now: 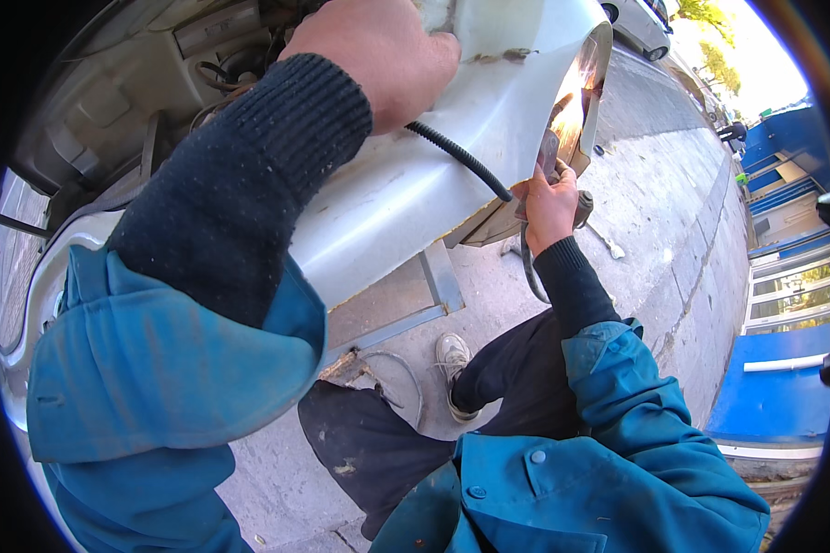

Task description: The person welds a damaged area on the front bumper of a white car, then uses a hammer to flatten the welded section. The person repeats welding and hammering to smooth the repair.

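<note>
A white car body panel point(397, 217) spans the top middle, its edge bent and rough. My left hand point(373, 60) is closed over the panel's upper part; its fingertips and anything in them are hidden. From beneath that hand a black corrugated hose point(461, 158) runs right across the panel. At the panel's right end, my right hand point(551, 205) is wrapped round a dark tool point(548, 155), whose kind I cannot make out. Beyond it, bright orange sparks point(574, 109) glow inside the panel's curved opening. A dark cable point(528, 263) hangs below my right hand.
An engine bay point(221, 69) with wires lies at the upper left. Below the panel is a grey metal frame point(441, 276). My shoe point(453, 364) stands on concrete point(650, 217) beside a thin looped wire point(406, 364). Blue structures point(775, 387) line the right; a parked car point(641, 26) stands behind.
</note>
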### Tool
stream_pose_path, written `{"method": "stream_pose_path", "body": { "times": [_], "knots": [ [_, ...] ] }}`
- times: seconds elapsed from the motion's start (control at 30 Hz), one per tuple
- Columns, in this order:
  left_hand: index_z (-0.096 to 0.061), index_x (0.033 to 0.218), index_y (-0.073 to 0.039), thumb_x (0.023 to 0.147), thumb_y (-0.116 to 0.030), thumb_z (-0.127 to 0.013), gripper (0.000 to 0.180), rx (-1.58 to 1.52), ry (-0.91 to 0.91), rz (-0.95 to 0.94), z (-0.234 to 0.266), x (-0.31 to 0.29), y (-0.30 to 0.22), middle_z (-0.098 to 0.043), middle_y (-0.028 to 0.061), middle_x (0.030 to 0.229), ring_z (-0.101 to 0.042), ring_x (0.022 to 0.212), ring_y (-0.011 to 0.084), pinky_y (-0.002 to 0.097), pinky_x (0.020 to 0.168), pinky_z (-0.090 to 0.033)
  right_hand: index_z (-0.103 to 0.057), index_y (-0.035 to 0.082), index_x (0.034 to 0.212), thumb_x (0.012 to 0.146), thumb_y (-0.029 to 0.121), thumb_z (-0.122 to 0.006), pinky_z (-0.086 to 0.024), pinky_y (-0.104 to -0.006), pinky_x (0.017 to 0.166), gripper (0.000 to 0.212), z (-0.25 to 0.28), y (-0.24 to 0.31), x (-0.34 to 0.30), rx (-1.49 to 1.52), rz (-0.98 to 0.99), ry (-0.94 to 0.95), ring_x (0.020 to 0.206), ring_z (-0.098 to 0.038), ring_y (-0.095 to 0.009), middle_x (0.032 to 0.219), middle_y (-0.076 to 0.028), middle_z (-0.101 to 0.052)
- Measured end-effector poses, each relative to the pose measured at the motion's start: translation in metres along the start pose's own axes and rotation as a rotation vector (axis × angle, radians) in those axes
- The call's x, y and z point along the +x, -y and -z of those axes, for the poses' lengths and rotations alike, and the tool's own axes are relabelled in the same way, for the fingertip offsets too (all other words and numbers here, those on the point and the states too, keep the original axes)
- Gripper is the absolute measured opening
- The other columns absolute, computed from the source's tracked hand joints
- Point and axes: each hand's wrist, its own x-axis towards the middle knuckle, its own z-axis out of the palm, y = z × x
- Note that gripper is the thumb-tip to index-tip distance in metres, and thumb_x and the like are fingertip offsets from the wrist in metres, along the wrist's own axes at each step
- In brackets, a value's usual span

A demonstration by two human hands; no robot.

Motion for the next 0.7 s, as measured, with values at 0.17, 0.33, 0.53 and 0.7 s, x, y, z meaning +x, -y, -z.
{"method": "stream_pose_path", "body": {
  "times": [0.17,0.33,0.53,0.7],
  "knots": [
    [-0.076,0.098,0.016,0.096,-0.037,-0.066,0.054,0.016,0.009,0.039,-0.0013,0.0037,-0.0015,-0.073,0.038,0.097,-0.076,0.098,0.0474,0.0509,0.092,-0.06,-0.043,-0.003,0.148,0.103,0.013,-0.075,-0.057,-0.0289,0.062,0.057,-0.0007,-0.0037,0.0026,0.025,0.011,-0.012,0.073,-0.066,-0.014,0.106,-0.01,-0.067],
    [-0.076,0.095,0.015,0.096,-0.036,-0.067,0.052,-0.038,0.04,0.009,0.002,0.0015,-0.0001,-0.074,0.0359,0.092,-0.077,0.095,0.046,0.0501,0.09,-0.06,-0.044,-0.004,0.147,0.102,0.011,-0.075,-0.058,-0.0293,0.066,0.056,0.0002,0.0015,-0.0003,-0.049,-0.043,-0.022,0.073,-0.065,-0.014,0.103,-0.008,-0.066],
    [-0.077,0.093,0.014,0.096,-0.036,-0.067,0.051,0.012,0.02,0.048,-0.0007,0.0043,-0.0029,-0.074,0.035,0.091,-0.077,0.094,0.0455,0.0497,0.09,-0.06,-0.04,-0.003,0.152,0.102,0.008,-0.073,-0.059,-0.0303,0.068,0.061,-0.0039,0.0014,-0.0038,0.033,-0.022,-0.007,0.074,-0.062,-0.013,0.11,-0.01,-0.064],
    [-0.076,0.093,0.015,0.095,-0.036,-0.068,0.052,-0.014,-0.014,-0.014,-0.0014,-0.0016,-0.0007,-0.074,0.0357,0.091,-0.077,0.094,0.046,0.0499,0.09,-0.06,-0.04,-0.002,0.155,0.102,0.015,-0.074,-0.054,-0.0299,0.06,0.065,-0.0037,-0.0036,-0.0039,-0.006,-0.081,-0.031,0.074,-0.065,-0.014,0.108,-0.009,-0.066]
  ]
}}
